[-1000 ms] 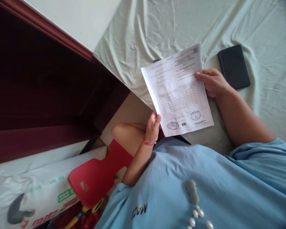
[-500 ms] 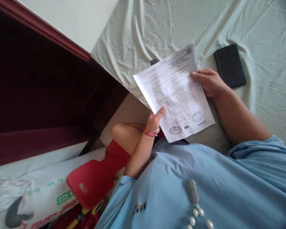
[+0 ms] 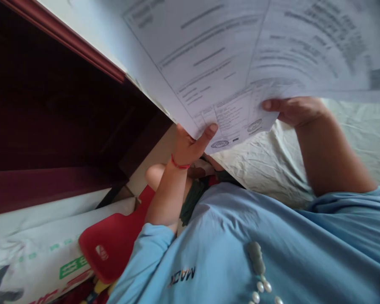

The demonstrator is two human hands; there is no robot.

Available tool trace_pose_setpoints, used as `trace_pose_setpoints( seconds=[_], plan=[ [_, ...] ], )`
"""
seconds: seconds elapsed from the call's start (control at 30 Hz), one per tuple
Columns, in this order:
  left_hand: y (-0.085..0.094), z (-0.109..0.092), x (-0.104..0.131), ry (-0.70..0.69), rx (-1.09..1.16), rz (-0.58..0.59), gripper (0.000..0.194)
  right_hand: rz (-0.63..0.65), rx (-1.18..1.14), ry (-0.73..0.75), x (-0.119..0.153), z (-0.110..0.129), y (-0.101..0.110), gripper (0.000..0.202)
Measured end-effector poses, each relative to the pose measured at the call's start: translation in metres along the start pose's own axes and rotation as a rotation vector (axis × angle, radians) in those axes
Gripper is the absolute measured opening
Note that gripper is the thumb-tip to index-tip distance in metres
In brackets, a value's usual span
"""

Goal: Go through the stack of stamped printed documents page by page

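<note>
A printed paper document [image 3: 209,63] with ruled boxes and two round stamps near its lower edge is raised close to the camera, so its upper part looks large and smeared. My left hand [image 3: 194,141], a red string at the wrist, grips the lower left edge with the thumb on the printed side. On the right edge my right hand [image 3: 293,110] pinches the sheet, thumb on top. The fingers of both hands are mostly hidden behind the paper. Whether it is one sheet or several I cannot tell.
A pale green sheet [image 3: 266,164] covers the surface beyond my lap. At left stands a dark red-brown wooden piece of furniture [image 3: 50,105]. Below it are a red plastic chair back [image 3: 110,245] and a white printed sack [image 3: 34,253]. A pearl string [image 3: 261,287] hangs over my blue shirt.
Both hands have lifted the document toward the camera and tilted its top edge up. It now covers the black case and the small dark object seen on the sheet before.
</note>
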State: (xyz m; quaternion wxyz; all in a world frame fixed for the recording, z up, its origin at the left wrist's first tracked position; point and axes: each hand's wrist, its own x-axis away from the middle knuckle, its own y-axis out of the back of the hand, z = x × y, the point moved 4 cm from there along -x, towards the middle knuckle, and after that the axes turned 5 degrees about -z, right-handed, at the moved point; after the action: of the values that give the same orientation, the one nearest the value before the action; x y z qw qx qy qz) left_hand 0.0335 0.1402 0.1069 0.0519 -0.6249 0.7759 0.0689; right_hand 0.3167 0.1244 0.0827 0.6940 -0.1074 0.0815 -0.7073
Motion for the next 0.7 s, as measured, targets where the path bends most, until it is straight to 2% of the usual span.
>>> trace_pose_setpoints(
  seconds=[0.1,0.23,0.37,0.47,0.57,0.7],
  plan=[
    [-0.008,0.014,-0.002,0.020,0.001,0.019,0.070,0.003,0.064,-0.014,0.001,-0.006,0.008,0.053],
    [-0.014,0.034,-0.002,0.068,-0.014,0.002,0.072,-0.046,0.143,-0.103,0.005,-0.027,0.014,0.049],
    [-0.009,0.030,-0.002,0.126,0.023,-0.017,0.065,-0.114,0.094,-0.178,0.012,-0.022,0.009,0.044],
    [-0.009,0.027,0.005,0.169,0.075,0.031,0.059,-0.092,0.073,-0.172,0.019,-0.011,0.002,0.040],
    [-0.014,0.039,0.021,0.286,0.222,0.029,0.060,-0.113,0.078,-0.194,0.030,-0.015,-0.002,0.041],
    [-0.023,0.067,0.044,0.488,0.409,-0.045,0.060,-0.217,0.050,-0.374,0.052,-0.041,-0.004,0.043]
  ],
)
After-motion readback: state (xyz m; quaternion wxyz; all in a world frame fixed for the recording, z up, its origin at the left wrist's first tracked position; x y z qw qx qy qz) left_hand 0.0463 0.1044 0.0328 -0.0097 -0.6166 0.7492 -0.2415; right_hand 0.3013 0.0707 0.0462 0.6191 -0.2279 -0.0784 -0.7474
